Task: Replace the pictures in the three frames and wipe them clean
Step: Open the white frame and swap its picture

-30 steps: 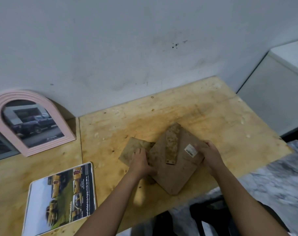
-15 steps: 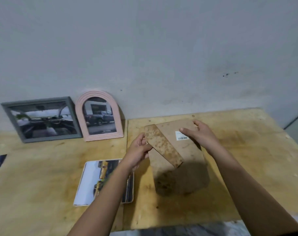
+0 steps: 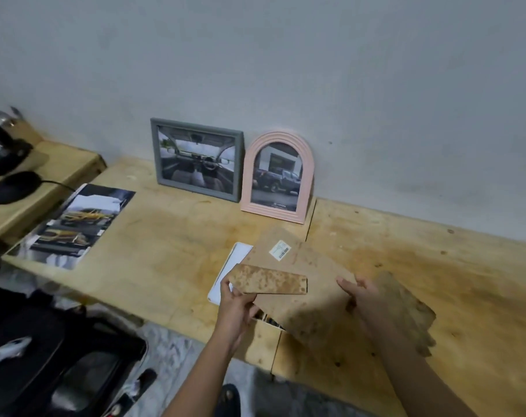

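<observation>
A brown frame backing board (image 3: 289, 266) with a barcode sticker tilts above the wooden table (image 3: 171, 266). My left hand (image 3: 237, 308) grips its lower left edge, thumb on the mottled stand flap (image 3: 267, 282). My right hand (image 3: 367, 299) lies with straight fingers at the board's right edge. Under the board is a white-edged picture (image 3: 234, 260), mostly hidden. A grey frame (image 3: 155, 152) and a pink arched frame (image 3: 249, 176) lean on the wall, each holding a car photo. A loose car picture (image 3: 75, 224) lies at the left.
A brown ragged piece (image 3: 406, 314), cloth or board I cannot tell, lies under my right forearm. A raised wooden block (image 3: 60, 176) at the left carries black items and a cable. A dark bag (image 3: 60, 356) sits below the table's front edge.
The view has swung left. The backing board has been lifted and carried left over the white-edged picture. My right hand has slipped from the sticker area to the board's right edge.
</observation>
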### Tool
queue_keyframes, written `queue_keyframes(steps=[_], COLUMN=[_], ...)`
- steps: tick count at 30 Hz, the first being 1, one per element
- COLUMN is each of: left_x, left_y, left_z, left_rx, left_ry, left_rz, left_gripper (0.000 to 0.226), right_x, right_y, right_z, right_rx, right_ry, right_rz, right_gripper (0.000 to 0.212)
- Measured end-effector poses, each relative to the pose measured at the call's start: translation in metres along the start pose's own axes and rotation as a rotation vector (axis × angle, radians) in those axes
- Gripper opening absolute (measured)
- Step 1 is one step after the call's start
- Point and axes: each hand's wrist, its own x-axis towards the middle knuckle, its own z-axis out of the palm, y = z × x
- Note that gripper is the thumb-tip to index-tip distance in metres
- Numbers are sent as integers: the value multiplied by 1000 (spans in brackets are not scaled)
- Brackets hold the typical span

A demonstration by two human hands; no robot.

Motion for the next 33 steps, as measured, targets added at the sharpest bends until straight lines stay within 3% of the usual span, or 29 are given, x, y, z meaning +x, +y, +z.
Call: queue_keyframes(steps=[4,7,10,13,18,20,22,24,26,29,31,33], left_x=[5,12,24,28,30,29,32,38,41,36,30,27], left_y=[6,15,24,41,77,80,76,74,71,60,50,37], left_z=[-23,-35,-44,-41,-12,3,11,9,2,-7,-14,-20], left_rx=[-144,-251,-88,217,661,806,850,753,495,119,-127,-212], left_ry=[93,129,125,-23,-433,-589,-589,-471,-335,-156,-73,19], left_rz=[-46,-76,-118,-64,21,-7,61,130,111,61,17,-33], left_gripper=[27,25,23,21,26,29,26,28,30,27,23,23], right_x=[4,-1,0,4,-6,-8,-9,-8,-3,6,6,4], right_y=[25,29,23,-7,-70,-82,-91,-99,-99,-77,-52,-29], right_z=[10,23,30,31,67,87,103,110,108,88,72,65], right_rx=[168,162,0,-382,-878,-980,-997,-1013,-1169,-1355,-1172,-741], right_ry=[-70,-86,-29,-8,-382,-460,-399,-225,-71,110,114,19], right_rz=[77,18,-63,-251,-521,-590,-683,-798,-866,-758,-597,-318], right_gripper=[40,35,41,46,22,12,12,20,35,61,67,59])
